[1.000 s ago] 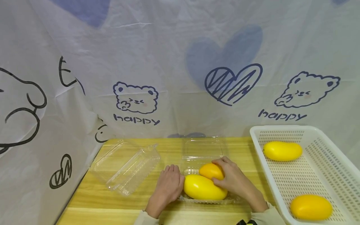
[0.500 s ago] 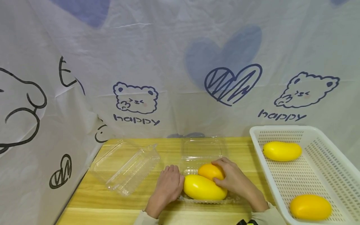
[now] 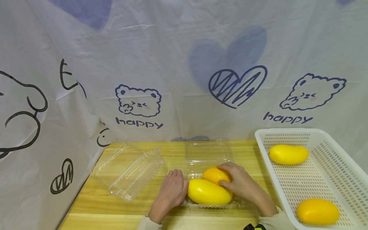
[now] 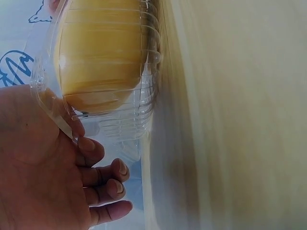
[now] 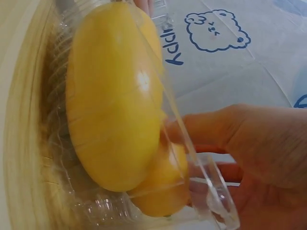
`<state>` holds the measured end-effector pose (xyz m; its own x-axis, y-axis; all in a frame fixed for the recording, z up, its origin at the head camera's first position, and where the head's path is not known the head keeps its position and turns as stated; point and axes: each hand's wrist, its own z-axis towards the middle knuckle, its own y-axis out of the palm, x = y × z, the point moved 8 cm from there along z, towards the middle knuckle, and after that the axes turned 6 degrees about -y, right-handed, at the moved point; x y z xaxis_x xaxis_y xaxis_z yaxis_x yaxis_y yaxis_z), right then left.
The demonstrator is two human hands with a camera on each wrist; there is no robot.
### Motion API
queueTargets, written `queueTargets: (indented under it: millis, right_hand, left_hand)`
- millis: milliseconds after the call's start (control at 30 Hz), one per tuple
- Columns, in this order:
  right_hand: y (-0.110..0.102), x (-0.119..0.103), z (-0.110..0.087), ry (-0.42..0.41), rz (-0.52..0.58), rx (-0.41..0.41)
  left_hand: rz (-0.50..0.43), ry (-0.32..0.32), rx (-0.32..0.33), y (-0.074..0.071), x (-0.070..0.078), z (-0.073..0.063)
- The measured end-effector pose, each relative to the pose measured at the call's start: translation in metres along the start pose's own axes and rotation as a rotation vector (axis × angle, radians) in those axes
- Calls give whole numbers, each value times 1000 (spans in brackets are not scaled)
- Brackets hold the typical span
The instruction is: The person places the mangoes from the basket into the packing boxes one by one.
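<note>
A clear hinged plastic container (image 3: 218,206) lies on the table in the head view with its lid (image 3: 208,151) folded back. Inside it a large yellow mango (image 3: 209,191) lies in front of a smaller orange mango (image 3: 214,174). My right hand (image 3: 242,183) grips the orange mango from the right, thumb at its near side and fingers over its far side. With my left hand (image 3: 173,187) I hold the container's left edge. The left wrist view shows that rim between my thumb and forefinger, the other fingers (image 4: 109,189) loosely bent.
A second open clear container (image 3: 132,172) is on the left of the wooden table (image 3: 86,204). At the right, a white perforated basket (image 3: 273,179) holds a yellow mango (image 3: 288,154) and an orange-yellow mango (image 3: 317,211). A printed white cloth (image 3: 181,118) hangs behind.
My right hand has shifted very slightly to the right while keeping its grip on the orange mango. The left hand and the containers stay in place.
</note>
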<state>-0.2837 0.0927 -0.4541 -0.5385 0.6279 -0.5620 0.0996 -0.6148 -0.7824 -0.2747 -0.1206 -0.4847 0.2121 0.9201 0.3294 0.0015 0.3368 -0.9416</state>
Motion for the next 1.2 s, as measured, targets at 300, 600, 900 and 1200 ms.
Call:
queueTargets:
  millis: [300, 600, 900, 1200]
  right_hand:
    - [-26, 3, -2, 4, 28, 314]
    - [-36, 22, -7, 123, 164, 489]
    - [-23, 51, -9, 335, 342, 414]
    - [-13, 70, -9, 461, 461, 363]
  left_hand:
    - [-12, 6, -12, 1, -2, 0]
    - [0, 11, -15, -4, -3, -1]
    - [10, 21, -28, -6, -4, -1]
    - [-9, 24, -51, -4, -7, 0]
